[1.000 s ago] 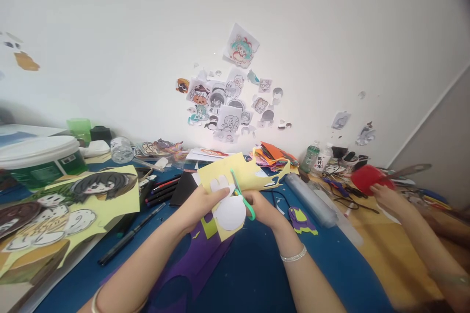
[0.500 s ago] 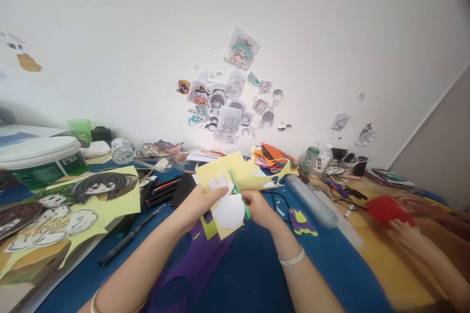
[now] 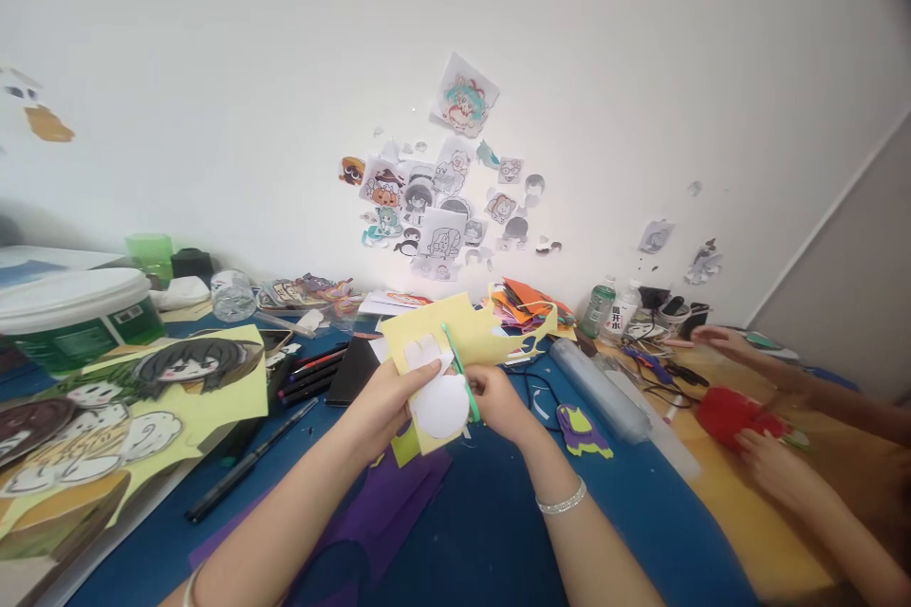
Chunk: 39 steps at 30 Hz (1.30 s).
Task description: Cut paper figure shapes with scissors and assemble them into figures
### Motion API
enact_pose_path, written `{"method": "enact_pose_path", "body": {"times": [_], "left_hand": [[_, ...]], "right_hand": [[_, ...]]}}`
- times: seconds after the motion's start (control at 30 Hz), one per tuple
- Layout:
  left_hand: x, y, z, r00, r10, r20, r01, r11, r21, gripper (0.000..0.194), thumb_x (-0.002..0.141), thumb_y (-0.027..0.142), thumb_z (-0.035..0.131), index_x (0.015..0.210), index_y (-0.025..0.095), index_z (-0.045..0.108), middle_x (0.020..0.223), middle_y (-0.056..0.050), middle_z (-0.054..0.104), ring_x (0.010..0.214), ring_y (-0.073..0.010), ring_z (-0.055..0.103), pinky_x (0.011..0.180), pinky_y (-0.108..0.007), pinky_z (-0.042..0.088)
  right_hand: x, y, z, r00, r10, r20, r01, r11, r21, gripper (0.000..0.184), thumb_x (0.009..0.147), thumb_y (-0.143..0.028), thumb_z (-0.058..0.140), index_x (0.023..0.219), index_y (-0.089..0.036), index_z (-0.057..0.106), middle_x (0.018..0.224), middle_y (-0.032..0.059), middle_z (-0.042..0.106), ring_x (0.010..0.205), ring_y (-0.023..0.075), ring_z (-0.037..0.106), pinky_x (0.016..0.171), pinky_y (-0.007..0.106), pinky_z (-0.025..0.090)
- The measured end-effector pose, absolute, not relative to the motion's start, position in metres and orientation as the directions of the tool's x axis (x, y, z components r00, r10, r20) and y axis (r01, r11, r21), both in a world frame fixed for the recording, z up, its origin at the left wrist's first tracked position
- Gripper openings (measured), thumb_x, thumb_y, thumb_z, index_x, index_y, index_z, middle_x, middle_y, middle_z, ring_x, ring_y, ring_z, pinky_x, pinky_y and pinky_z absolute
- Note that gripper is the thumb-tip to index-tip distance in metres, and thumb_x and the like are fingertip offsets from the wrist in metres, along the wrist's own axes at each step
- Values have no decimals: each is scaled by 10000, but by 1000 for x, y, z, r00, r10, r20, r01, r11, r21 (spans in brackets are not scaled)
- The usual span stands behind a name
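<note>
My left hand (image 3: 393,398) pinches a sheet of yellow paper (image 3: 455,318), its thumb resting on top. White paper pieces lie on the sheet, among them a round white cutout (image 3: 441,406) below my thumb. My right hand (image 3: 494,403), fingers curled, grips green scissors (image 3: 461,370) that cross the sheet's edge beside the round piece. Its far part has ragged, cut-out edges. Under my hands, sheets of purple paper (image 3: 384,503) lie on the blue table cover.
Pens (image 3: 317,379) and a black marker (image 3: 249,460) lie to the left, near a white-lidded tub (image 3: 75,299). Rightward are a plastic roll (image 3: 598,389), a purple-and-yellow cutout (image 3: 584,430) and bottles (image 3: 602,303). Another person's hand (image 3: 765,460) touches a red item (image 3: 733,417).
The other person's far hand has moved from the red item toward the back of the table. My hands keep nearly the same hold on the paper and scissors. The view has shifted slightly.
</note>
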State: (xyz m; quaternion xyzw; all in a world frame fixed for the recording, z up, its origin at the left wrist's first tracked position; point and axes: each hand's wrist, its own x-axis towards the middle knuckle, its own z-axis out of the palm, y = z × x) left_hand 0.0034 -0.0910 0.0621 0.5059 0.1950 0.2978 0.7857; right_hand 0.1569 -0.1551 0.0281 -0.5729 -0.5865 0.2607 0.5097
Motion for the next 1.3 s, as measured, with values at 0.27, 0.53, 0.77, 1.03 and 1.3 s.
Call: {"method": "enact_pose_path", "body": {"times": [0.27,0.53,0.77,1.03,1.3], "left_hand": [[3,-89,65,706,708,-30,-208,247,946,330,635,350,701,860,133,594,774,-59,669,614,-140,606,553,-222,465],[-6,-78,66,690,723,25,15,-50,999,372,649,413,655,883,128,612,759,-57,669,588,-150,596,504,-221,426],[-5,-79,68,695,719,0,60,-57,997,328,630,388,652,837,135,626,680,-30,656,554,-148,583,485,-219,412],[-9,-77,74,719,694,-32,92,-49,995,338,636,395,647,845,130,625,646,-25,645,522,-134,568,475,-215,411],[-8,-74,70,707,706,-44,131,-70,989,316,627,394,649,784,122,619,616,-25,632,514,-142,572,446,-209,401]], "right_hand": [[153,-159,33,148,943,299,423,213,-881,217,700,-273,572,577,-143,449,545,-44,409,510,69,358,466,190,299],[160,-163,36,6,983,185,424,165,-891,237,674,-338,623,630,-128,520,568,-6,530,523,109,470,497,219,375],[159,-164,36,15,975,220,426,193,-884,304,669,-401,643,610,-131,517,552,-14,505,522,106,461,487,210,362],[162,-163,36,-1,982,190,373,176,-911,363,606,-437,698,599,-129,507,534,-12,515,493,101,449,461,208,342],[161,-163,36,-5,986,164,440,150,-885,380,603,-438,698,566,-139,467,518,-47,434,494,74,378,456,193,299]]}}
